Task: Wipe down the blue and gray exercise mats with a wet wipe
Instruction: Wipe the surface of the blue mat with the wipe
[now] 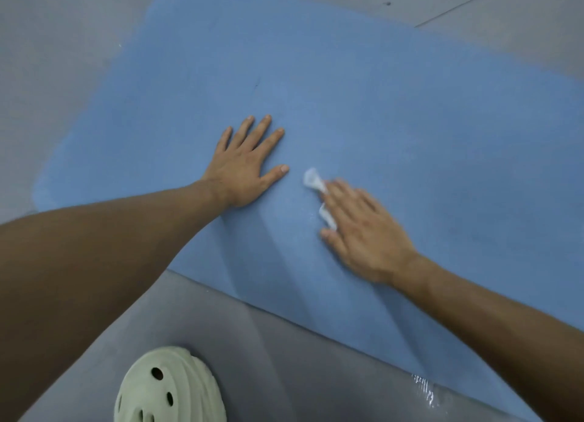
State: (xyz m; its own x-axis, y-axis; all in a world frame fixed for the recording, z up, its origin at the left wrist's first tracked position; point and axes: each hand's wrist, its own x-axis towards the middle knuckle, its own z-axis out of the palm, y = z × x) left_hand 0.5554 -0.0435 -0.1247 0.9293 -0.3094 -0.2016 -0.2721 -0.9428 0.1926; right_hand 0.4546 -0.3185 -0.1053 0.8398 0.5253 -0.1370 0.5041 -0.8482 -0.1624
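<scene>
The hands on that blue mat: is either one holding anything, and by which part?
The right hand presses a white wet wipe flat under its fingers; the wipe's ends poke out. The left hand holds nothing, palm flat on the blue mat.

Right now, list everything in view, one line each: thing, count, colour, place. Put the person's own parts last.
blue mat: one, blue, flat across the middle.
gray mat: one, gray, near edge, beside the blue mat.
wet wipe: one, white, on the blue mat under the right fingers.
clog: one, pale green, bottom edge on the gray mat.
floor: gray, around the mats.
left hand: flat on the blue mat.
right hand: pressing the wipe.
</scene>
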